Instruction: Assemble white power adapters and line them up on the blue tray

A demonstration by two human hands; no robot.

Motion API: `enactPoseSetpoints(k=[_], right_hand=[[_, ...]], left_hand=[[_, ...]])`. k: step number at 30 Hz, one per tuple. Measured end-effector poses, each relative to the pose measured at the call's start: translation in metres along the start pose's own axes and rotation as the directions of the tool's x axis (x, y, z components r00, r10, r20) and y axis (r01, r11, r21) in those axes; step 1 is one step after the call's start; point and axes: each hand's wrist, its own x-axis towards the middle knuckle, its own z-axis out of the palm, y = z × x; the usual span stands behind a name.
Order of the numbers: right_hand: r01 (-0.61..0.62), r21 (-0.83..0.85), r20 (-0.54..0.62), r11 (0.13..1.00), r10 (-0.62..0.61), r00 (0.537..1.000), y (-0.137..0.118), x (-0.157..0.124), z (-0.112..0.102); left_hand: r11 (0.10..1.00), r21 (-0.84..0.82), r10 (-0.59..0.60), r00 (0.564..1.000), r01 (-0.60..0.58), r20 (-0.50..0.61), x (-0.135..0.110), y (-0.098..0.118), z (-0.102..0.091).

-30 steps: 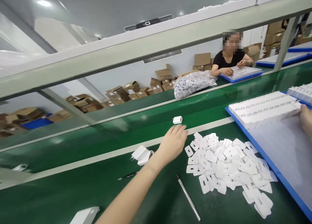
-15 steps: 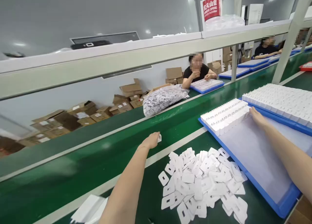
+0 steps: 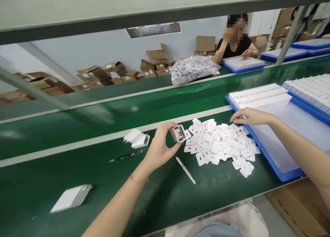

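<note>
My left hand (image 3: 163,140) is closed around a white charger housing (image 3: 178,133). Its open end faces me, with red and metal parts visible inside. Just right of the housing spreads a pile of flat white cover plates (image 3: 219,140), each with a small slot. My right hand (image 3: 247,116) hovers over the pile's right edge by the blue tray, fingers loosely bent and apart, nothing seen in them. Rows of white chargers (image 3: 260,96) stand at the far end of the blue tray (image 3: 268,161).
Two more white housings (image 3: 137,138), a dark pen (image 3: 126,156) and a white stick (image 3: 186,170) lie on the green table. A single housing (image 3: 71,197) sits at lower left. Across the belt, a co-worker (image 3: 235,41) sits by a tray and a bag of plates (image 3: 193,70).
My left hand has come back from over the belt, where it held a cover plate, and now grips a housing. My right hand has left the charger rows. The view has shifted.
</note>
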Motion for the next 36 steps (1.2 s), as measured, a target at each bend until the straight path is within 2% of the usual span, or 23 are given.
enactPoseSetpoints(k=[1, 2, 5, 8, 11, 17, 19, 21, 23, 25, 26, 28, 29, 31, 36], right_hand=[[-0.006, -0.096, 0.103, 0.995, 0.016, 0.995, -0.009, 0.007, 0.007], [-0.022, -0.184, 0.153, 0.983, 0.051, 0.987, -0.014, 0.014, 0.014], [-0.067, -0.296, 0.183, 0.953, 0.125, 0.975, -0.019, 0.026, 0.030], [-0.056, -0.234, 0.180, 0.971, 0.100, 0.979, -0.016, 0.028, 0.040], [-0.022, -0.155, 0.108, 0.988, 0.039, 0.993, -0.014, 0.022, 0.047], [-0.002, 0.015, -0.008, 1.000, 0.002, 1.000, -0.013, 0.011, 0.049], [0.030, 0.103, -0.019, 0.994, -0.028, 0.999, -0.016, 0.008, 0.048], [0.073, 0.196, -0.092, 0.978, -0.056, 0.994, -0.023, 0.003, 0.051], [0.174, 0.202, -0.263, 0.964, -0.117, 0.958, -0.037, -0.003, 0.058], [0.369, 0.098, -0.410, 0.924, -0.300, 0.861, -0.056, -0.009, 0.068], [0.478, 0.031, -0.434, 0.878, -0.419, 0.797, -0.064, -0.010, 0.073], [0.665, -0.046, -0.398, 0.746, -0.624, 0.672, -0.078, -0.010, 0.083], [0.721, -0.049, -0.364, 0.691, -0.685, 0.632, -0.081, -0.009, 0.087], [0.766, -0.023, -0.328, 0.643, -0.728, 0.602, -0.084, -0.006, 0.093], [0.763, 0.020, -0.338, 0.646, -0.714, 0.613, -0.083, -0.004, 0.102]], left_hand=[[0.999, -0.040, 0.007, 1.000, -0.008, -0.017, -0.010, 0.012, -0.003], [0.996, -0.086, 0.002, 1.000, -0.004, -0.027, -0.018, 0.023, -0.004], [0.960, -0.278, -0.054, 0.998, 0.042, -0.036, -0.029, 0.048, 0.001], [0.868, -0.488, -0.121, 0.992, 0.089, -0.033, -0.029, 0.063, 0.014], [0.753, -0.647, -0.176, 0.984, 0.123, -0.018, -0.027, 0.068, 0.030], [0.513, -0.823, -0.306, 0.948, 0.243, 0.089, -0.038, 0.057, 0.058], [0.450, -0.853, -0.322, 0.939, 0.265, 0.122, -0.043, 0.053, 0.062], [0.360, -0.889, -0.298, 0.938, 0.283, 0.178, -0.045, 0.052, 0.064], [0.216, -0.920, -0.247, 0.930, 0.328, 0.273, -0.046, 0.052, 0.064], [0.068, -0.919, -0.174, 0.912, 0.388, 0.372, -0.047, 0.054, 0.063], [0.017, -0.909, -0.137, 0.901, 0.417, 0.411, -0.048, 0.055, 0.062], [-0.041, -0.886, -0.079, 0.883, 0.462, 0.463, -0.048, 0.057, 0.061], [-0.059, -0.874, -0.056, 0.872, 0.483, 0.486, -0.049, 0.058, 0.059], [-0.099, -0.850, -0.032, 0.852, 0.517, 0.522, -0.050, 0.059, 0.056], [-0.211, -0.814, 0.004, 0.834, 0.541, 0.552, -0.050, 0.059, 0.054]])
